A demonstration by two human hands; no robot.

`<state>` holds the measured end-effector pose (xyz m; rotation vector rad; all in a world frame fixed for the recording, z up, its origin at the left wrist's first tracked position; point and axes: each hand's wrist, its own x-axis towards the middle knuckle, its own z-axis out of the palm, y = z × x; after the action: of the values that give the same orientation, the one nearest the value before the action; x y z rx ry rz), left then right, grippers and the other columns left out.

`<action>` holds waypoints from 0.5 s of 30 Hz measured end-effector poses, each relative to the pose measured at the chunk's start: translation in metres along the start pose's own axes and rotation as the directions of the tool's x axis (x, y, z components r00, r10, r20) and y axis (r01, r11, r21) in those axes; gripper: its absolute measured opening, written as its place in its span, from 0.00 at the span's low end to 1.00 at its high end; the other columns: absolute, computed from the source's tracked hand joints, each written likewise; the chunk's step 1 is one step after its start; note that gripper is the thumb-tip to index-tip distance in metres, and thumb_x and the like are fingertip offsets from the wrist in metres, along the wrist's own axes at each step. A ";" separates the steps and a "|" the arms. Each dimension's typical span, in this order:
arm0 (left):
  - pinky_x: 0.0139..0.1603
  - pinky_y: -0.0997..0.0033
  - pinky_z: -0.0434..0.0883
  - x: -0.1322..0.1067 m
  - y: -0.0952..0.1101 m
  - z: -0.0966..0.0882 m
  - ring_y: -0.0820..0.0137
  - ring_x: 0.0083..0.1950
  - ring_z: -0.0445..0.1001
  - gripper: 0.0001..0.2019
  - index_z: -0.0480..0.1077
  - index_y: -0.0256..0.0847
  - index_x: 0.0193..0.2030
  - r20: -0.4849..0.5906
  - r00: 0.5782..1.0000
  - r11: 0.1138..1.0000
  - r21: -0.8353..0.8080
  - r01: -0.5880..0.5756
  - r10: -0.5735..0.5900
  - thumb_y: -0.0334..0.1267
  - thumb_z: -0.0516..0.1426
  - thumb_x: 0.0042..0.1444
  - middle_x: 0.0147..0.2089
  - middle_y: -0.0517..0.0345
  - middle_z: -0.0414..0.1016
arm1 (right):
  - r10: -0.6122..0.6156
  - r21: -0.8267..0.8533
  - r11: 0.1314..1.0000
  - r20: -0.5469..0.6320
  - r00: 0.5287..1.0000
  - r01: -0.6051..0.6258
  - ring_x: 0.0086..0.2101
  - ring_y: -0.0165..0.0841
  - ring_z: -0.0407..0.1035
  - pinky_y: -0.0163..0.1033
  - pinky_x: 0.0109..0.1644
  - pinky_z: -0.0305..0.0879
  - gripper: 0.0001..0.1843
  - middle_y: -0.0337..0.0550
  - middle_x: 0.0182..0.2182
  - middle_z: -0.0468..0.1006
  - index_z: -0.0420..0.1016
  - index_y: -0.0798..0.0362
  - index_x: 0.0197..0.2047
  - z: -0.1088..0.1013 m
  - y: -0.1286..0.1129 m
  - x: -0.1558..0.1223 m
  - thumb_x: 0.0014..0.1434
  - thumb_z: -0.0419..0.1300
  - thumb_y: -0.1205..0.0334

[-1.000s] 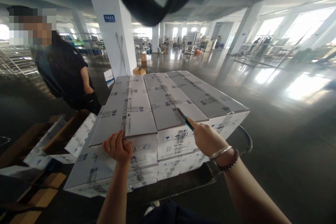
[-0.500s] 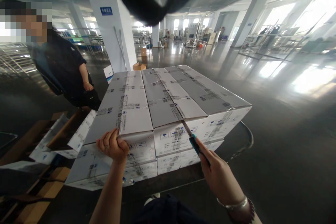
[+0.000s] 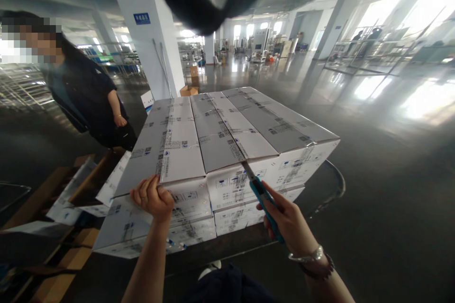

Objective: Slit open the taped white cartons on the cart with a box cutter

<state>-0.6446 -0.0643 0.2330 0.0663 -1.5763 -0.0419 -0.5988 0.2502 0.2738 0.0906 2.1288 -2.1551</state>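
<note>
The left hand grips the near top corner of a white carton; the right hand is closed around a teal utility knife, its blade at the taped seam just ahead. The cartons look stiff and probably heavy, so corners and edges suit gripping, while the knife is best held by its handle.

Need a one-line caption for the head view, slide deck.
Left hand grips a stacked white carton; right hand holds a teal box cutter at the neighbouring carton's edge.
</note>
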 end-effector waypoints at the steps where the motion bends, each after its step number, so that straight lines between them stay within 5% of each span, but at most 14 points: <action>1: 0.60 0.57 0.55 0.000 0.000 0.000 0.60 0.46 0.71 0.15 0.72 0.33 0.42 0.000 1.000 1.000 0.009 -0.002 0.002 0.34 0.46 0.58 0.38 0.44 0.76 | 0.025 -0.001 1.000 0.072 0.997 -0.025 0.17 0.24 0.62 0.30 0.13 0.62 0.44 0.41 0.29 0.73 0.60 0.54 0.64 0.009 -0.002 0.001 0.49 0.62 0.41; 4: 0.59 0.56 0.56 -0.001 -0.002 0.001 0.60 0.45 0.72 0.15 0.71 0.33 0.42 -0.009 1.000 1.000 0.024 -0.016 0.016 0.35 0.46 0.59 0.38 0.44 0.76 | 0.081 -0.035 0.997 0.202 0.976 -0.075 0.16 0.24 0.62 0.31 0.13 0.62 0.43 0.41 0.29 0.73 0.58 0.55 0.65 0.028 -0.006 0.000 0.49 0.59 0.42; 7: 0.58 0.54 0.57 -0.002 -0.007 0.000 0.59 0.45 0.72 0.16 0.71 0.34 0.45 -0.009 0.999 0.999 0.016 -0.041 0.041 0.36 0.45 0.59 0.38 0.44 0.76 | 0.057 -0.093 0.995 0.207 0.977 -0.038 0.16 0.24 0.63 0.31 0.14 0.62 0.42 0.42 0.30 0.73 0.59 0.55 0.64 0.021 -0.007 0.004 0.50 0.57 0.44; 11: 0.54 0.49 0.60 -0.005 -0.017 0.001 0.55 0.46 0.72 0.18 0.70 0.38 0.50 -0.010 0.997 0.997 0.006 -0.077 0.077 0.37 0.46 0.58 0.39 0.43 0.75 | -0.058 -0.279 0.959 0.005 0.998 0.057 0.17 0.25 0.62 0.32 0.16 0.62 0.41 0.42 0.30 0.75 0.55 0.57 0.66 -0.033 -0.005 0.008 0.54 0.54 0.46; 15: 0.53 0.40 0.61 -0.009 -0.025 0.005 0.50 0.49 0.71 0.20 0.68 0.41 0.55 -0.002 0.998 0.997 -0.023 -0.069 0.069 0.36 0.47 0.57 0.39 0.40 0.74 | -0.270 -0.564 0.818 -0.209 0.940 0.109 0.23 0.31 0.67 0.37 0.27 0.67 0.35 0.46 0.32 0.78 0.62 0.58 0.63 -0.098 -0.001 0.000 0.58 0.51 0.46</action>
<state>-0.6489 -0.0884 0.2223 -0.0065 -1.5752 -0.0063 -0.6021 0.3482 0.2733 0.1430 2.9553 -1.5950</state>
